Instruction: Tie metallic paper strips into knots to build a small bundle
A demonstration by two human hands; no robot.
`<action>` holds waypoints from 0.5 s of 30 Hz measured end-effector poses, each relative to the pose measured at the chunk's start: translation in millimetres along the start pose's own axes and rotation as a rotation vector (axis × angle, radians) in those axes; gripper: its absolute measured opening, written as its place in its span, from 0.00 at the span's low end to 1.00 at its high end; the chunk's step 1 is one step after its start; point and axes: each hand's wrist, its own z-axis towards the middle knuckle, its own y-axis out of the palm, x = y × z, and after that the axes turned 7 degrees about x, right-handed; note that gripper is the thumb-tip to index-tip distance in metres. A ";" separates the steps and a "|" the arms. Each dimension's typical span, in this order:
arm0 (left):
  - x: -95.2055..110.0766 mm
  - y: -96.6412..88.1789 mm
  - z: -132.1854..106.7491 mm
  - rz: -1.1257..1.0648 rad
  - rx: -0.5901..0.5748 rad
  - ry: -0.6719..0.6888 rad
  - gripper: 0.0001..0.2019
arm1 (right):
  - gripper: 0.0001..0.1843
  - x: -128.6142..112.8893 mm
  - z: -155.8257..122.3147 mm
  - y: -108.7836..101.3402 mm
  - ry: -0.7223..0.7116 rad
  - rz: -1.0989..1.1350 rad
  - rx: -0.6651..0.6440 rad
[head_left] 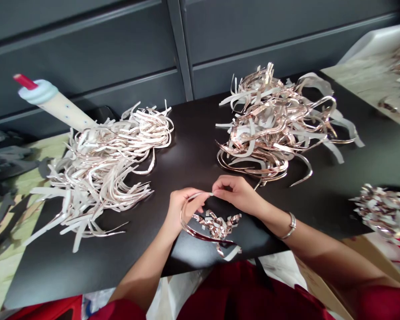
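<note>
"One curved strip [183,218], where?"
"Pinched between left hand [186,209] and right hand [236,193], just above the dark surface [193,155]."
"Looks?"
"Thin, shiny, coppery, bent into a loop."
"Fingers?"
"Clenched on it, both hands, beside a small tangled heap of strips [216,226]."

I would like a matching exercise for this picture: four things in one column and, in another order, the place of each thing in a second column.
Things:
1. silver bangle
2. small tangle of coppery strips
3. pale cylinder with a red tip
4. thin curved strip

Places:
A. far left, beyond the large pale strip pile
B. between the left hand and the right hand
C. around the right wrist
D. on the black tabletop, close to the hands

Pairs: 1-C, 2-D, 3-A, 4-B
</note>
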 end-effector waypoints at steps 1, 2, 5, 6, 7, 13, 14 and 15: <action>-1.5 0.9 1.0 -0.065 -0.004 -0.086 0.15 | 0.07 0.7 -0.1 0.7 0.028 0.048 -0.027; -3.0 1.8 1.8 -0.135 -0.023 -0.161 0.16 | 0.07 1.4 -0.4 1.9 0.056 0.096 -0.050; -5.7 3.6 1.8 -0.315 -0.157 -0.256 0.18 | 0.07 2.7 -2.5 7.2 0.104 0.216 -0.084; -5.5 3.6 1.1 -0.343 -0.194 -0.246 0.19 | 0.07 2.8 -3.3 8.8 0.108 0.246 -0.091; -4.9 3.3 0.3 -0.348 -0.219 -0.220 0.19 | 0.07 2.7 -3.9 10.1 0.112 0.271 -0.098; -0.1 -3.3 -2.1 -0.165 -0.256 -0.088 0.16 | 0.10 5.9 -2.4 6.7 0.189 0.460 -0.235; 0.5 -4.2 -2.1 -0.144 -0.282 -0.073 0.15 | 0.11 7.4 -1.3 5.0 0.200 0.513 -0.269; 1.2 -4.9 -2.4 -0.126 -0.303 -0.052 0.15 | 0.12 9.2 -0.1 3.4 0.210 0.570 -0.301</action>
